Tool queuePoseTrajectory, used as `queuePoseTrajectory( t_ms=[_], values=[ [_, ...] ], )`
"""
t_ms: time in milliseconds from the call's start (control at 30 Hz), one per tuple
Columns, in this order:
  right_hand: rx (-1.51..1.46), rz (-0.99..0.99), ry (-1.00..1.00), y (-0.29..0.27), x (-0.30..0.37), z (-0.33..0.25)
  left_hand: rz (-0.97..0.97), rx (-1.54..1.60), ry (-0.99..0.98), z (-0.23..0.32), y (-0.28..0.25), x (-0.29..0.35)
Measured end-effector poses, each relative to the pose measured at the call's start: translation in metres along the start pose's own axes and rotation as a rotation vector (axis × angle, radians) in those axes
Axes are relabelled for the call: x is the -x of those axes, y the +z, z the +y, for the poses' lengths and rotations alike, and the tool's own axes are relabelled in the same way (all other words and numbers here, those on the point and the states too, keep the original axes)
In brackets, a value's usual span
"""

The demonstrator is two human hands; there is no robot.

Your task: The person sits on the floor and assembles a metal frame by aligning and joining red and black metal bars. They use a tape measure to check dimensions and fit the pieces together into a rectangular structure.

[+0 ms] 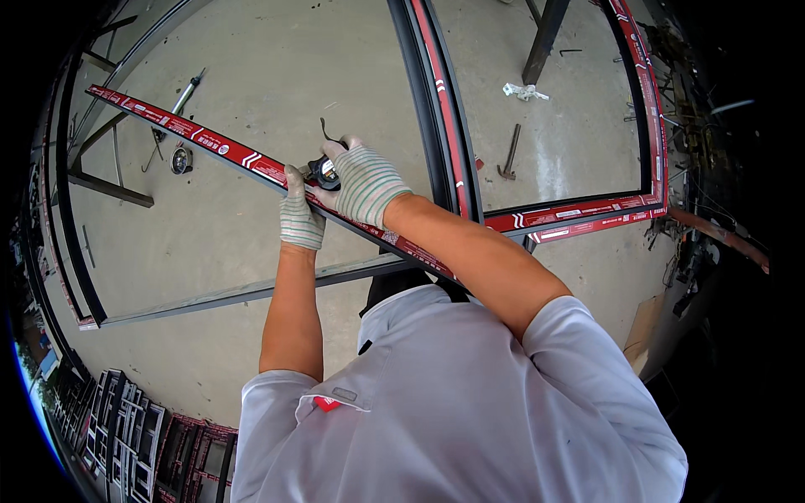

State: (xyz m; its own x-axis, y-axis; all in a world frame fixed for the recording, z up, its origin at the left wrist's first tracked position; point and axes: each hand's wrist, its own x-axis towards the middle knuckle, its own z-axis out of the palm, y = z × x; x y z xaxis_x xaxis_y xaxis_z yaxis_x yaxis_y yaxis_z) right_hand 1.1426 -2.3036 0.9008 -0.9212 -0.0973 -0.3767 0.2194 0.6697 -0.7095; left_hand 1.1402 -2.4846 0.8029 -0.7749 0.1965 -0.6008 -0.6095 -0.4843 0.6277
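A long dark metal bar with red printed film on its face slants across in front of me, from the far left down to my waist. My left hand, in a striped knit glove, is closed around it near the middle, thumb over the film. A black and silver tape measure sits just above the bar, gripped by my gloved right hand. A short dark curved strip, perhaps the tape's end, sticks up past my right fingers. The right palm hides part of the tape measure.
Large dark frames with red film stand to the right and left, with a grey rail crossing near me. A hammer, a crumpled white scrap and a round metal object are beyond. Stacked frames lie lower left.
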Motion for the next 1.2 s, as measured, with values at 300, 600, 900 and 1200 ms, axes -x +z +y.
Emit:
queuePoseTrajectory(
  t_ms=[300,600,900,1200],
  values=[
    [-0.251,0.629,-0.093,-0.045,0.062,0.055,0.665,-0.897,0.699,0.056,0.013,0.034],
    [-0.03,1.346,0.463,-0.183,0.187,0.27,-0.068,-0.969,0.456,-0.037,0.189,-0.009],
    [-0.253,1.412,0.793,-0.236,0.344,0.434,0.052,-1.23,0.366,-0.106,0.252,-0.043],
    [-0.723,1.062,1.526,-0.081,0.61,0.415,0.015,-1.031,0.3,-0.108,0.243,-0.052]
  ],
)
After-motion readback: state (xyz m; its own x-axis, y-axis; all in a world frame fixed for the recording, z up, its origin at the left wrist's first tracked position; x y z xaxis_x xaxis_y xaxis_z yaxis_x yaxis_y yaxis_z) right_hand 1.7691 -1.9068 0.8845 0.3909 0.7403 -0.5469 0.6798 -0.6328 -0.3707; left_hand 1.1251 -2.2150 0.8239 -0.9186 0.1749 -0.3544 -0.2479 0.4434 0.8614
